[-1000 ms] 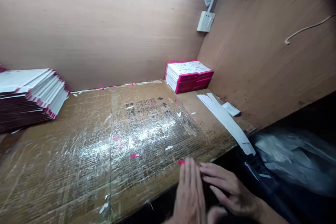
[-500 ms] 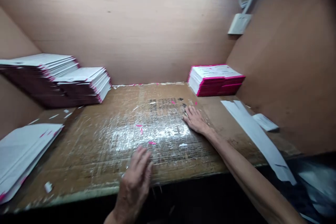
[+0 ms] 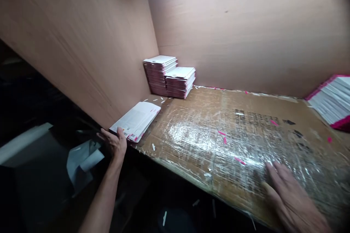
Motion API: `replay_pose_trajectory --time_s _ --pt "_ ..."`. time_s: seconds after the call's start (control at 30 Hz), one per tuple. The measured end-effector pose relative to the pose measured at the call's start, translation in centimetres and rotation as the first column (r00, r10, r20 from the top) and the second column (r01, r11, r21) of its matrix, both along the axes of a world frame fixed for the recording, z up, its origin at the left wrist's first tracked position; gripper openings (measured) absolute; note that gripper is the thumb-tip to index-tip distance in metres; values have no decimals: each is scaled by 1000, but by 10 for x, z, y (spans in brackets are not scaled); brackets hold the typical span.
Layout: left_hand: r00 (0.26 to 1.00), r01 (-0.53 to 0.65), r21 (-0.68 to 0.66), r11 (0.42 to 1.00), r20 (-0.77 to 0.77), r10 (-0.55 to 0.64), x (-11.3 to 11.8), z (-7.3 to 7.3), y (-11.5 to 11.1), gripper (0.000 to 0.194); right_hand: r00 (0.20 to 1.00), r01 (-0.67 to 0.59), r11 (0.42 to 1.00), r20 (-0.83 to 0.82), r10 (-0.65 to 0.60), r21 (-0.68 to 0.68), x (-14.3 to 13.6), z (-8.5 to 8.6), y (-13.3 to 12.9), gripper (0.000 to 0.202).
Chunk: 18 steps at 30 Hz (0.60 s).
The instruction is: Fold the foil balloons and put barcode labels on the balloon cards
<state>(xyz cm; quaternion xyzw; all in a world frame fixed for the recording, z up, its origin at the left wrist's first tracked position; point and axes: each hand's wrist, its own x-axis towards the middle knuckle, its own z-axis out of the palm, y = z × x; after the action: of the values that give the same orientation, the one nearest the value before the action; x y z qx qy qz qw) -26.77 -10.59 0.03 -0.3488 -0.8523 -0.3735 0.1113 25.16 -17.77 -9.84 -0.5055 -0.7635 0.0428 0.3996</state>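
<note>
My left hand (image 3: 115,143) is at the near corner of a low stack of white sheets or envelopes with pink edges (image 3: 140,116), at the left end of the table. Its thumb lies close to the stack's near edge and its fingers are spread; I cannot tell how firmly they touch. My right hand (image 3: 290,193) is open over the tape-covered cardboard (image 3: 191,127) near the front edge, holding nothing. Small pink and white scraps (image 3: 240,161) are scattered on the cardboard.
Two taller stacks of similar white pieces (image 3: 180,82) stand in the back left corner. Another pink-edged stack (image 3: 336,98) is cut off at the right. Wooden panels (image 3: 240,43) close the back and left. Loose white paper (image 3: 84,164) lies below left.
The view has turned to the left. My left hand has gone from the front of the table to the low stack. My right hand has come back nearer the front edge.
</note>
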Motion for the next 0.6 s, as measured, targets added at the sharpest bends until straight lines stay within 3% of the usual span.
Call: replay_pose_trajectory --time_s 0.07,0.13,0.2,0.23,0.27,0.3,0.4,0.47,0.5,0.53,0.6 --pt "995 -55 -52 997 82 59 -14 -5 15 62 988 82 997 134 -81 -2 -42 1 19 74" --pt "987 -80 -110 991 129 94 -18 -15 28 66 967 4 999 254 -13 37 -96 1 21 81" --pt "984 -96 -152 984 133 117 -15 -23 42 73 896 -321 945 344 281 65 -157 6 15 82" --pt "985 -93 -166 982 126 115 -11 -26 48 75 814 -512 854 368 449 91 -188 11 14 79" --pt "987 -85 -177 980 122 108 -7 -27 55 76 740 -632 770 366 564 90 -218 18 15 75" --pt "988 -76 -185 980 122 99 -3 -27 62 76 719 -658 750 349 601 64 -248 25 18 69" --pt "987 -60 -178 982 137 85 2 -23 73 77 835 -446 893 334 437 -53 -321 45 35 68" --pt "985 -68 -141 988 147 89 0 -21 71 75 845 -421 905 339 414 -56 -346 46 38 75" --pt "984 -74 -118 990 153 92 -3 -21 67 73 813 -501 865 331 478 -19 -351 43 36 74" --pt "983 -78 -96 992 159 93 -5 -23 62 70 751 -619 784 319 578 37 -352 39 32 66" --pt "982 -69 -61 996 174 79 -11 -28 53 66 563 -826 539 284 776 162 -345 35 28 39"
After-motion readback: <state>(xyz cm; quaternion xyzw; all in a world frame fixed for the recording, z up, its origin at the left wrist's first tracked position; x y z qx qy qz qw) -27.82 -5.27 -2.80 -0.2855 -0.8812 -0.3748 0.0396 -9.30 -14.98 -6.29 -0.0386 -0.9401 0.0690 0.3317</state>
